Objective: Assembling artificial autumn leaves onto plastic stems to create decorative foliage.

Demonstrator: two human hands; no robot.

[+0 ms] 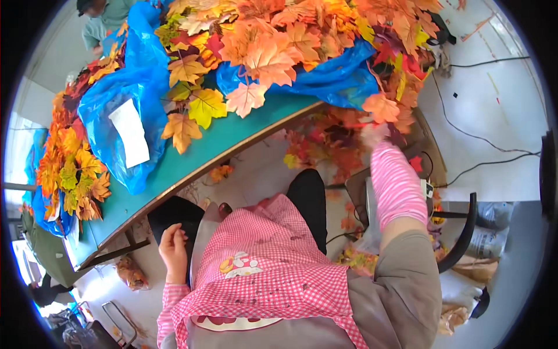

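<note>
The right hand [375, 134], blurred, is at 2 o'clock by the counter's edge, among red leaves [322, 142] that hang below it toward 1 o'clock; I cannot tell whether its grip is spread or pinching a leaf. A pink striped sleeve [398, 180] covers that forearm. The left hand [174, 244], at 8 o'clock beside the lap, has its fingers curled inward, though how tightly its grip closes I cannot tell. Orange leaves [273, 55] heap up at 12 o'clock on the green counter [224, 138], partly over blue plastic. A blue bag [99, 113] with a white label [131, 134] lies at 10 o'clock, and more leaves [75, 168] pile at 9. Another person [107, 26] is at 11, beyond the counter. The checked apron [256, 227] spreads at 6, and black cables [482, 139] trail at 3.
</note>
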